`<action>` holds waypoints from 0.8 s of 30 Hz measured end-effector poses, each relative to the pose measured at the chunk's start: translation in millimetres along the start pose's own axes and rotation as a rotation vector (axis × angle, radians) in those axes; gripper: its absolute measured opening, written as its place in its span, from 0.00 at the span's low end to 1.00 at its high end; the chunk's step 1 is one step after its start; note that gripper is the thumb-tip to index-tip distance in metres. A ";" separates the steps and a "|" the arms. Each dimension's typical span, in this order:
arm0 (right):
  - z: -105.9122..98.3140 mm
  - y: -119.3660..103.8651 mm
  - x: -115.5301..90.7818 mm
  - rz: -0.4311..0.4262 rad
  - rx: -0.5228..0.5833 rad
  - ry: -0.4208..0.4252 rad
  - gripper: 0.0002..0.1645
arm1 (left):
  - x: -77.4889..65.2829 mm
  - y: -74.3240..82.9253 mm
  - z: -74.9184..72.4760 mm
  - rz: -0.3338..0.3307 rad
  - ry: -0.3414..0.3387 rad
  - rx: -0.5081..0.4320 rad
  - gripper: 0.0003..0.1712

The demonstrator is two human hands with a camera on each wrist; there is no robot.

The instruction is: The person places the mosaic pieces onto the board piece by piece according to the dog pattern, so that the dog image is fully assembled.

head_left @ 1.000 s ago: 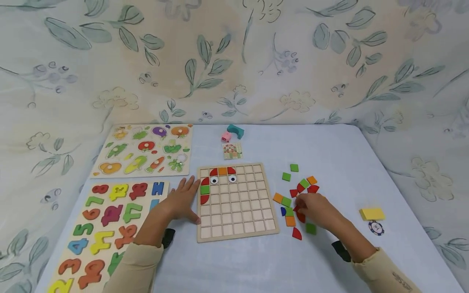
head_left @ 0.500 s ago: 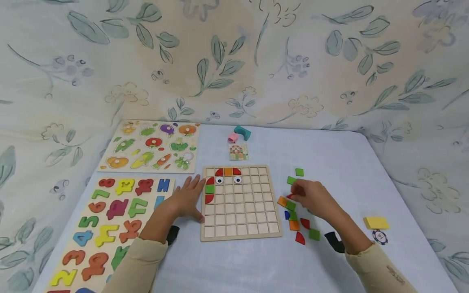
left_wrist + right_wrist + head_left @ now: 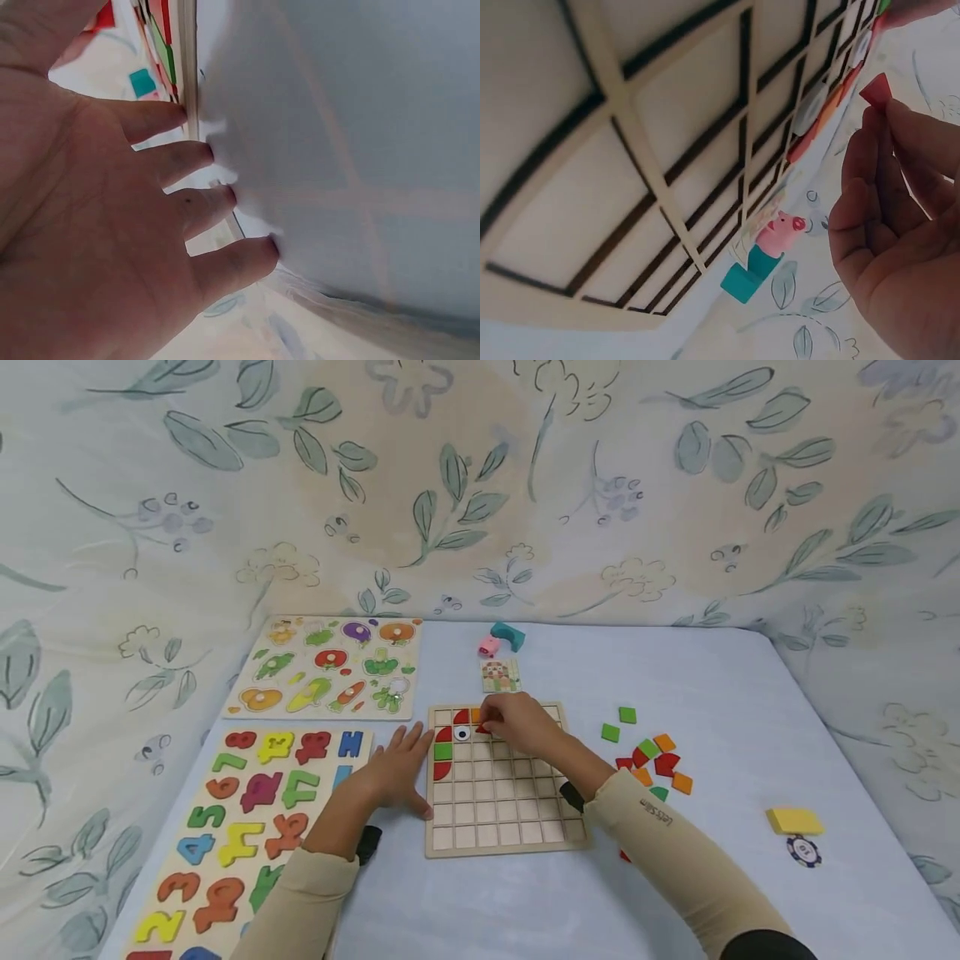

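Observation:
A wooden grid board (image 3: 507,834) lies in front of me, with red quarter-circles, a green square (image 3: 443,751), an orange square and a white eye disc (image 3: 462,733) in its upper left cells. My right hand (image 3: 521,724) is over the board's top rows, covering some of them. Between thumb and fingertips it pinches a small red wooden piece (image 3: 877,91), seen above the board in the right wrist view. My left hand (image 3: 397,772) has its fingers spread, the thumb and fingertips along the board's left edge; the palm (image 3: 90,217) fills much of the left wrist view.
Loose coloured pieces (image 3: 666,764) lie right of the board, partly behind the right forearm. Behind it are a picture card (image 3: 501,676), a pink pig (image 3: 489,647) and a teal block (image 3: 508,634). Vegetable (image 3: 330,681) and number (image 3: 247,810) puzzles lie left; a yellow block (image 3: 795,821) and a chip (image 3: 804,852) lie right.
My right hand has gone from the loose pieces leftward to the board's top rows, carrying a red piece. The left hand stays at the board's left edge. The head view has shifted slightly.

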State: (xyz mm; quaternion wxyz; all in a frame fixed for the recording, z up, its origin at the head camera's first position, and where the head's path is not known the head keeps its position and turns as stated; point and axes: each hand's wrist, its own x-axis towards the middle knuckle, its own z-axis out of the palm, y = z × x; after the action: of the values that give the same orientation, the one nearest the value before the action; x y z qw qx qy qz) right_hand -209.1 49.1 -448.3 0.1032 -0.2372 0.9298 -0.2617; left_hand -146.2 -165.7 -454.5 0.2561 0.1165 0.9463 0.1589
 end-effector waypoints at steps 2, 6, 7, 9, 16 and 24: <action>2.8 1.3 2.7 0.007 -0.019 -0.001 0.02 | 0.9 1.3 -0.1 -0.001 -0.004 -0.003 0.67; 6.4 1.4 6.4 0.012 -0.045 -0.020 0.02 | 0.8 2.3 -0.2 -0.011 -0.006 -0.005 0.67; 7.1 1.1 7.2 0.014 -0.054 -0.028 0.02 | 0.7 2.4 -0.5 -0.014 -0.005 -0.003 0.67; 8.4 0.4 9.0 0.018 -0.078 -0.043 0.03 | 1.1 2.4 -0.7 -0.018 -0.004 -0.005 0.68; 9.9 4.2 7.5 0.013 -0.196 -0.035 0.03 | 7.3 5.4 0.1 0.006 -0.008 0.012 0.68; 15.3 0.0 3.1 -0.108 -0.332 0.017 0.05 | 6.0 -1.2 5.7 0.003 -0.007 0.016 0.70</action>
State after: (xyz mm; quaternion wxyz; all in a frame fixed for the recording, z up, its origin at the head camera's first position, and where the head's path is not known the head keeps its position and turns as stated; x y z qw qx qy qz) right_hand -206.9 40.9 -461.5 0.0404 -0.2985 0.9470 -0.1119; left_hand -148.5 -163.6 -462.3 0.2580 0.1205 0.9466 0.1512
